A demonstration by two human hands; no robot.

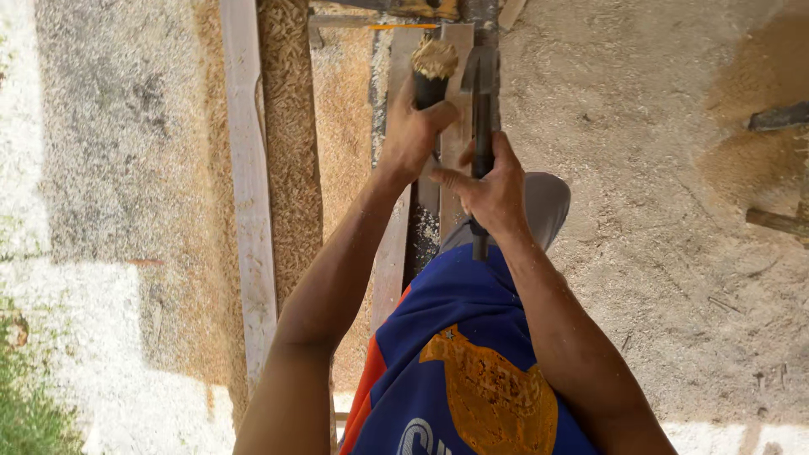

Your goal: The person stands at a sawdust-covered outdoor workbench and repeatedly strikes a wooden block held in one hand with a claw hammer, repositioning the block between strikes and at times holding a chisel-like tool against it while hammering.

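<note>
My left hand (411, 135) grips a chisel (432, 72) with a dark shaft and a frayed, mushroomed wooden top, held against a pale wooden plank (456, 126). My right hand (489, 190) is closed around the dark handle of a hammer (481, 109), whose metal head sits just right of the chisel's top. Both forearms reach forward over my blue, orange and yellow shirt. The chisel's cutting end is hidden behind my left hand.
A long pale plank (250, 194) and a beam covered in wood shavings (289, 152) lie at the left. Sawdust covers the ground (657, 211). Dark pieces of wood (779, 118) poke in from the right edge. Grass shows at the lower left.
</note>
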